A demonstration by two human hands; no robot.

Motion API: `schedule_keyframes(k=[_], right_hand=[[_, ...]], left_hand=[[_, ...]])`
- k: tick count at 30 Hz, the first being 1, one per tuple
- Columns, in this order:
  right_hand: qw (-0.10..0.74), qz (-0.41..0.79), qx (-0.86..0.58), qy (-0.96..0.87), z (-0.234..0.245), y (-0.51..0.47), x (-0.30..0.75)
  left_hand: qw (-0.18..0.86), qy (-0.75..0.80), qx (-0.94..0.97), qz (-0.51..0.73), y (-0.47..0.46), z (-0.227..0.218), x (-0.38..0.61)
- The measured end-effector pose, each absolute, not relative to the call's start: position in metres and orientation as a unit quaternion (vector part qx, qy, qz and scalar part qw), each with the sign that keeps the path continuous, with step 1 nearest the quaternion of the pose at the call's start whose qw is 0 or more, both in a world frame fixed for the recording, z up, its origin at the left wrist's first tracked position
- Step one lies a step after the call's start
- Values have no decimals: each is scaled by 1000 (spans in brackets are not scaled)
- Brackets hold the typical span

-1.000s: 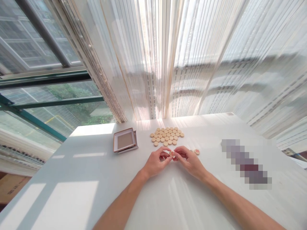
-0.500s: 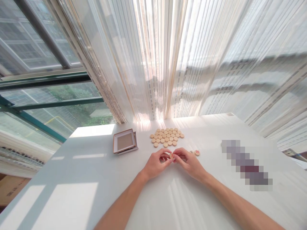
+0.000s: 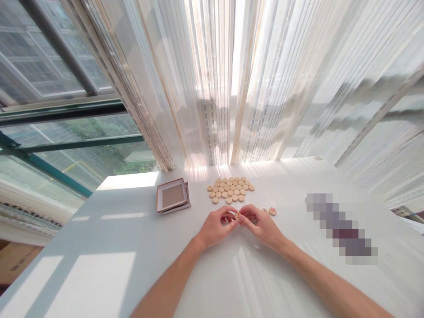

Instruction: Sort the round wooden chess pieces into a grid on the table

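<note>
Between the fingertips of my left hand (image 3: 214, 226) and my right hand (image 3: 261, 225) is a round wooden Chinese chess piece (image 3: 237, 216) with a red character, its face partly covered by fingers. Both hands are closed on its edges, just above the table. Beyond them lies a cluster of plain-topped round chess pieces (image 3: 230, 193), several rows deep, no characters showing. To the right of my right hand sits a face-up piece with a red character (image 3: 272, 211); another piece (image 3: 265, 210) beside it is partly hidden behind that hand.
A shallow open box (image 3: 172, 195), resting on another box part, stands at the back left of the white table (image 3: 149, 265). A pixelated object (image 3: 341, 229) lies on the right. Sheer curtains (image 3: 215, 88) hang along the far edge, with a window at left.
Both hands stay in nearly the same place around the piece, with only a slight shift of the fingers. The curtains have swayed a little.
</note>
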State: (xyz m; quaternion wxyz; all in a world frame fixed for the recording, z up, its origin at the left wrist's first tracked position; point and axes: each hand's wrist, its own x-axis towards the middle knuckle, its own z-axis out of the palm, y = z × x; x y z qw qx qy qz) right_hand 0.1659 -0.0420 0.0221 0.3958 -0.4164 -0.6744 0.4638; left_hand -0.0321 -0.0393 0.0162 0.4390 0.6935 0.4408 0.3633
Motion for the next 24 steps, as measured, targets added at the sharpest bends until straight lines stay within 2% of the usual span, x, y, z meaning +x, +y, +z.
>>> schedule_keyframes(k=[24], right_hand=[[377,451,-435,-682,24,-41,167]], left_hand=[[431,435,709,350,-42,16,-32]])
